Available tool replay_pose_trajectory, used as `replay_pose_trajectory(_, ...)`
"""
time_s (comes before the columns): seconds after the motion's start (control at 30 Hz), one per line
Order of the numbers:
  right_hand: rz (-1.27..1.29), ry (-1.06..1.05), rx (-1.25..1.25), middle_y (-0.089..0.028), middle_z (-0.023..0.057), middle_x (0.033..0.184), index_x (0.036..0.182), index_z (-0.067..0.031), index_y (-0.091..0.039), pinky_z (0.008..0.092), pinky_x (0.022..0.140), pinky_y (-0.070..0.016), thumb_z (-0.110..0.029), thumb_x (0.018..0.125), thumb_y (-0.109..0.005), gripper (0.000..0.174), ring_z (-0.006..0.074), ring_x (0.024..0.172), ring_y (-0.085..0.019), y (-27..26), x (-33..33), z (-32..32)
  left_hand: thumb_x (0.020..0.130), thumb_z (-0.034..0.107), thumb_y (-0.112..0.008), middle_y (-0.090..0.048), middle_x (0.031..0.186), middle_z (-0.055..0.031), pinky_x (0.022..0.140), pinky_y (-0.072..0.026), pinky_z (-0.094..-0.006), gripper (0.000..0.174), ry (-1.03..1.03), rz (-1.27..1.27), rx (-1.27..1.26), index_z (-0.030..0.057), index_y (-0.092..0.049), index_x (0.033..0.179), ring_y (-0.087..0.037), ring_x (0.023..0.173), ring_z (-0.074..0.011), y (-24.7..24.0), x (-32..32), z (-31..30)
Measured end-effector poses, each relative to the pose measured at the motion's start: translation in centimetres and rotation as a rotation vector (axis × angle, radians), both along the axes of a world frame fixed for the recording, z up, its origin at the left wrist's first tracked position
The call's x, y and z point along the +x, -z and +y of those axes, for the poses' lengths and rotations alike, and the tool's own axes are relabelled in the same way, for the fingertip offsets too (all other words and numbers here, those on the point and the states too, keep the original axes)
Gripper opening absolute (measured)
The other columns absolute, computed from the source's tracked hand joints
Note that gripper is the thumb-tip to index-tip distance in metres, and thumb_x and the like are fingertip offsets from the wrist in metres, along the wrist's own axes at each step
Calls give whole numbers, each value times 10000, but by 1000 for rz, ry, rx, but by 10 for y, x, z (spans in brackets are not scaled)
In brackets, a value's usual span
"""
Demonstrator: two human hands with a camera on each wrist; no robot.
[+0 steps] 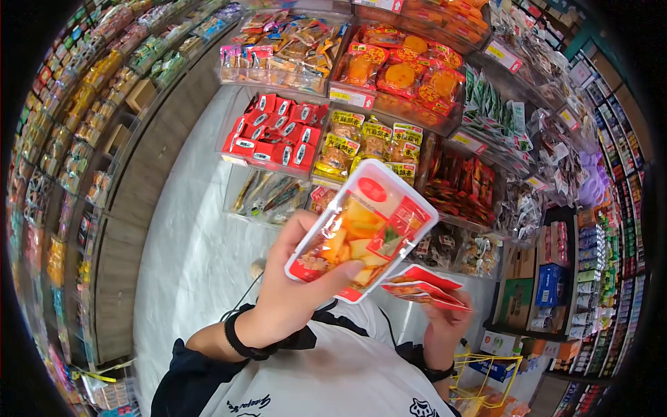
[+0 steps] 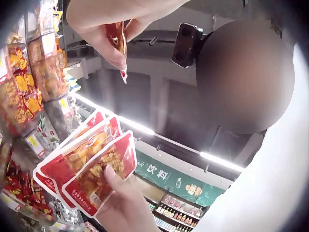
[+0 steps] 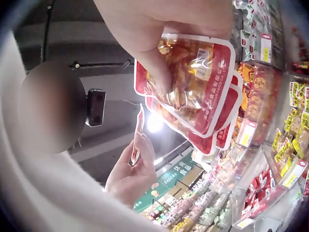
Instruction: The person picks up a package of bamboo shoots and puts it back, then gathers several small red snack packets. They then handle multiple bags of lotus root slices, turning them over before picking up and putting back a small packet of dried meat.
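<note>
My left hand [image 1: 281, 302] holds up one flat, white-edged snack packet [image 1: 367, 229], its thumb across the front and the fingers behind. Red print surrounds a see-through window with yellowish food pieces inside. Lower and to the right, my right hand [image 1: 445, 332] grips several similar red packets [image 1: 425, 288], seen nearly edge-on from the head. The left wrist view shows those packets [image 2: 94, 166] fanned out, with the right thumb on the front one. In the right wrist view the front packet [image 3: 193, 82] shows a barcode, while the left hand [image 3: 129, 175] pinches its packet side-on.
Clear bins of packaged snacks stand ahead, including red packs [image 1: 274, 132], yellow packs [image 1: 340, 146] and orange-red packs [image 1: 410, 73]. A long shelf [image 1: 132, 187] runs along the left above pale floor [image 1: 177, 278]. A yellow wire basket [image 1: 486, 382] is at lower right, below stacked boxes [image 1: 552, 285].
</note>
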State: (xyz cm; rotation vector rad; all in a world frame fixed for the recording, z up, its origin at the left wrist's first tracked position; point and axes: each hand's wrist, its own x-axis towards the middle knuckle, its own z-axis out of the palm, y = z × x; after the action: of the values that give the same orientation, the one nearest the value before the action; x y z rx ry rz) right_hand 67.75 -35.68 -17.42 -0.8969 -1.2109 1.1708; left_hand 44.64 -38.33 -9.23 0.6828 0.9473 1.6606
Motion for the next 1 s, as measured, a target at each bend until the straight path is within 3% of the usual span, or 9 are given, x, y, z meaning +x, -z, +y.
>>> replay_pose_trajectory(0.13, -68, 82, 48, -641, 143, 964, 962, -1, -584, 312, 783, -487, 9, 658, -746, 344, 208, 860, -602, -9, -4, 1, 767, -56, -629, -458, 1168, -66, 904, -415, -265, 482, -36, 18, 61, 45, -407, 1183, -465, 1098, -130, 3, 7, 3)
replay_pose_trajectory(0.23, -349, 132, 216, -652, 124, 952, 899, -22, -590, 314, 749, -465, -17, 670, -718, 263, 218, 830, -569, -16, -6, 8, 799, -41, -583, -457, 1232, -57, 942, -378, -261, 511, 131, 313, 67, 38, -403, 1270, -452, 1121, -123, 18, -6, 4)
replay_pose_trajectory(0.27, -462, 132, 319, -656, 114, 946, 865, -31, -589, 317, 732, -458, -26, 671, -708, 228, 220, 818, -557, -16, -2, 9, 841, 8, -537, -487, 1242, -57, 961, -350, -249, 421, 392, 290, -25, 29, -467, 1255, -454, 1128, -108, 14, -16, 6)
replay_pose_trajectory(0.33, -581, 124, 510, -663, 89, 914, 732, -69, -551, 319, 675, -443, -79, 673, -667, 131, 229, 781, -541, -19, -5, 13, 875, 87, -520, -531, 1185, -60, 917, -389, -244, 345, 486, 182, -108, 21, -514, 1213, -486, 1090, -106, 51, -24, 11)
replay_pose_trajectory(0.57, -951, -578, 1138, -644, 3, 1023, 747, -130, -550, 346, 742, -451, -166, 702, -616, 87, 187, 878, -551, -45, -65, 36, 937, 233, -448, -538, 1222, -103, 880, -443, -259, 415, 666, -202, -416, -48, -480, 1241, -529, 1070, -123, 85, -63, 1)
replay_pose_trajectory(0.6, -954, -600, 1157, -637, 1, 1040, 762, -134, -561, 352, 770, -444, -163, 706, -614, 83, 181, 912, -546, -39, -78, 39, 903, 233, -528, -537, 1212, -100, 877, -448, -257, 445, 719, -230, -405, -37, -462, 1251, -530, 1066, -121, 93, -70, -2)
replay_pose_trajectory(0.7, -943, -695, 1162, -612, -4, 1099, 803, -144, -589, 369, 842, -421, -158, 720, -610, 86, 171, 1005, -529, -16, -116, 51, 828, 276, -659, -573, 1069, -40, 759, -485, -249, 519, 395, -5, -259, -4, -476, 1225, -565, 908, -85, 112, -80, -8)
replay_pose_trajectory(0.9, -792, -808, 1041, -555, 10, 1206, 919, -144, -610, 453, 975, -321, -128, 783, -558, 147, 187, 1181, -452, 61, -204, 47, 857, 201, -620, -595, 1061, -82, 786, -516, -289, 413, 411, -685, -445, 10, -479, 1194, -611, 917, -142, 187, -142, -20)
replay_pose_trajectory(1.0, -929, -733, 874, -369, 125, 1370, 1130, -110, -544, 524, 1033, -234, -70, 807, -489, 330, 265, 1254, -384, 88, -269, 58, 879, 154, -580, -626, 982, -103, 737, -536, -313, 296, 198, -764, -499, 13, -518, 1132, -637, 848, -167, 229, -188, -21)
